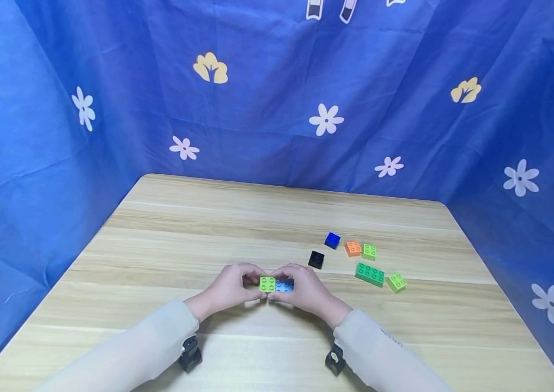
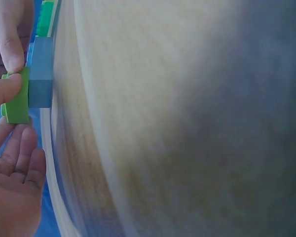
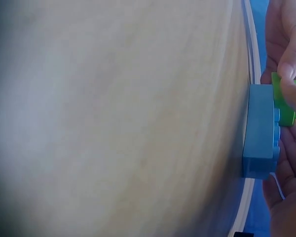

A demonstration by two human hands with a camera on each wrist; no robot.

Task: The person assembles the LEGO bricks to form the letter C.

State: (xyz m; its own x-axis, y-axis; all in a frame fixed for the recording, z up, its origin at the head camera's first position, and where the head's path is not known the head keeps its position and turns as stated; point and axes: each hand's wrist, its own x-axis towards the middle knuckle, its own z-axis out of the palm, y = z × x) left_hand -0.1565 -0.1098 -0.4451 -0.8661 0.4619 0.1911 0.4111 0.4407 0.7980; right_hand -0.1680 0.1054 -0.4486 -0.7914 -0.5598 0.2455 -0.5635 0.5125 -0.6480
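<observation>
A lime brick [image 1: 267,284] [image 2: 18,101] [image 3: 284,109] sits on the left end of a longer light blue brick [image 1: 284,286] [image 2: 41,74] [image 3: 259,128], its studs facing up. My left hand [image 1: 235,286] [image 2: 15,182] pinches the lime brick from the left between thumb and fingers. From the right, my right hand [image 1: 306,288] [image 3: 288,197] pinches the same brick near its edge, its curled fingers around the blue brick's studded top in the head view. The two hands' fingertips nearly meet; whether they touch is unclear.
Right of the hands on the wooden table [image 1: 183,218] lie a black brick [image 1: 316,259], a dark blue brick [image 1: 333,240], an orange brick [image 1: 353,248], a long green brick [image 1: 369,274] and two lime bricks [image 1: 369,251]. Blue patterned cloth [image 1: 257,125] hangs around the table.
</observation>
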